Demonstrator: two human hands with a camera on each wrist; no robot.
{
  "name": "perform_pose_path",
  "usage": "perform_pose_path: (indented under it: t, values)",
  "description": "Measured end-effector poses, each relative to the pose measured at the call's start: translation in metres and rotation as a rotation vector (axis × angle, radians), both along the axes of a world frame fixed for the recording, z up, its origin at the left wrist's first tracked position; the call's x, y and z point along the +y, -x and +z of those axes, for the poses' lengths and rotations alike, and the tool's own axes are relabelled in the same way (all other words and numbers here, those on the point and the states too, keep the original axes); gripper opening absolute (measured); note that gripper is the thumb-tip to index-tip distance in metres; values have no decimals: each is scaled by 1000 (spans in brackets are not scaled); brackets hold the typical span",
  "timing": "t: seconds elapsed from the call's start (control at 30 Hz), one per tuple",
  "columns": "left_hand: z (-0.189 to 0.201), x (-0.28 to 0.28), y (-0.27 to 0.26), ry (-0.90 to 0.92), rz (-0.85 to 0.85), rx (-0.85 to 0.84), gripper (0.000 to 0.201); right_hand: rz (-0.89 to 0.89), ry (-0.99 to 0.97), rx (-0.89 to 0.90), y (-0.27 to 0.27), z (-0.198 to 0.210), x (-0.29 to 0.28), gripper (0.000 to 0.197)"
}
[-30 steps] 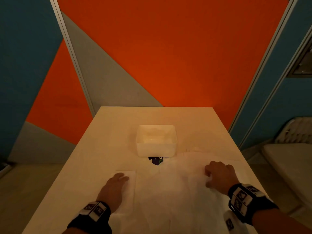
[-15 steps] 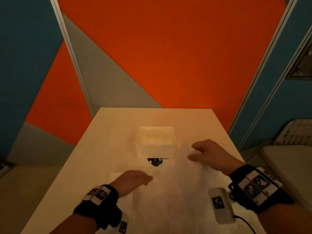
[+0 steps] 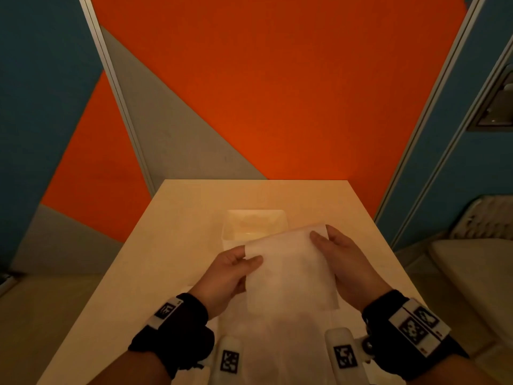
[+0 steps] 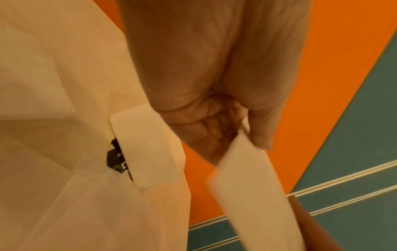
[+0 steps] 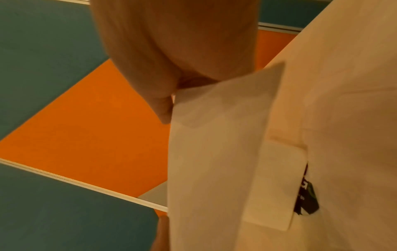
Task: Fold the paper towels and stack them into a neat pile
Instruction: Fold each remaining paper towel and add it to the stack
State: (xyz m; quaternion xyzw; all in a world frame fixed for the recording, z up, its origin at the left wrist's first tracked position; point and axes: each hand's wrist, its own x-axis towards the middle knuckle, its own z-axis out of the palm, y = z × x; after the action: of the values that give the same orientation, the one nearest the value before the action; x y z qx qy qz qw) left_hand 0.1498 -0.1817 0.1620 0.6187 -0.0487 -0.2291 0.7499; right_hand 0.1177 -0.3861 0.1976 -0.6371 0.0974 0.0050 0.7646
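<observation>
A white paper towel (image 3: 288, 270) is lifted above the table, its far edge held at both corners. My left hand (image 3: 244, 262) pinches the far left corner between thumb and fingers. My right hand (image 3: 323, 236) pinches the far right corner. The towel hangs down toward me and its near part lies on the table. In the left wrist view the towel (image 4: 253, 186) runs out from under my thumb. In the right wrist view the towel (image 5: 214, 152) hangs from my fingertips. A folded towel (image 3: 194, 290) lies flat on the table, mostly hidden by my left wrist.
A white plastic box (image 3: 254, 227) stands mid-table just beyond the towel, with a small dark packet (image 4: 117, 159) against its near wall. The beige table (image 3: 180, 218) ends at an orange and grey wall. A chair (image 3: 472, 259) stands to the right.
My right hand lifted the towel's right edge off the table. My left hand left the folded towel and took the other corner. Both hands now hold the sheet up.
</observation>
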Motion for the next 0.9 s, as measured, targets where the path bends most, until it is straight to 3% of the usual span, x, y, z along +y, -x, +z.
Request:
perform_pose_path:
  t: [0.2, 0.43, 0.53, 0.6, 0.7, 0.77, 0.9]
  values:
    - [11, 1, -2, 76, 76, -64, 29, 163, -44, 48, 2, -2, -9, 40]
    - [19, 4, -2, 86, 39, -40, 26, 160, -220, 24, 0, 1, -20, 33]
    - [24, 8, -2, 123, 46, 15, 40, 211, -253, 22, 1, 1, -25, 36]
    - [24, 9, -2, 86, 47, -22, 36, 187, -142, 45, -1, 1, -26, 39]
    - [22, 11, 0, -58, 52, -154, 17, 155, 65, 8, -4, 5, -22, 8]
    - [19, 13, 0, -207, 40, -291, 23, 159, 153, -12, -6, 4, -23, 23]
    - [20, 11, 0, -467, -82, -606, 33, 240, 457, -89, -8, 10, -22, 34]
